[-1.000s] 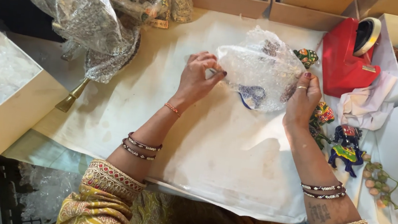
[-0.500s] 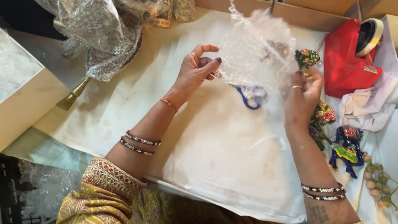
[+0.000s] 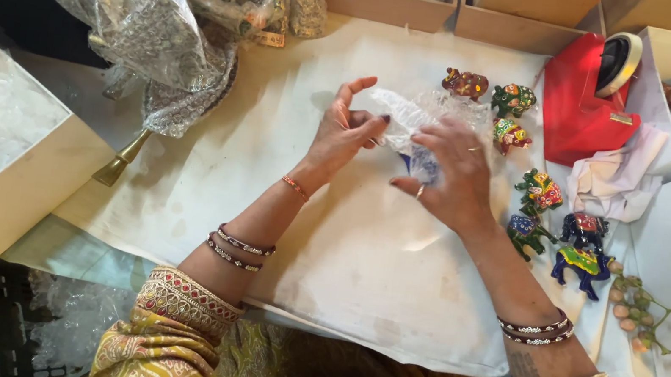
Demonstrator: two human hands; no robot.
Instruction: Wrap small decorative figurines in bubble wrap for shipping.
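Cardboard box [image 3: 1, 199] of clear wrap is sitting at far left. Left hand [image 3: 342, 134] is pinching the bubble wrap sheet [image 3: 413, 113] at mid-table on the white paper [image 3: 345, 249]; right hand [image 3: 452, 177] is lying spread over it, fingers apart, covering a blue object. Painted elephant figurines [image 3: 513, 99] are standing just beside; red tape dispenser [image 3: 586, 91] is standing farther right.
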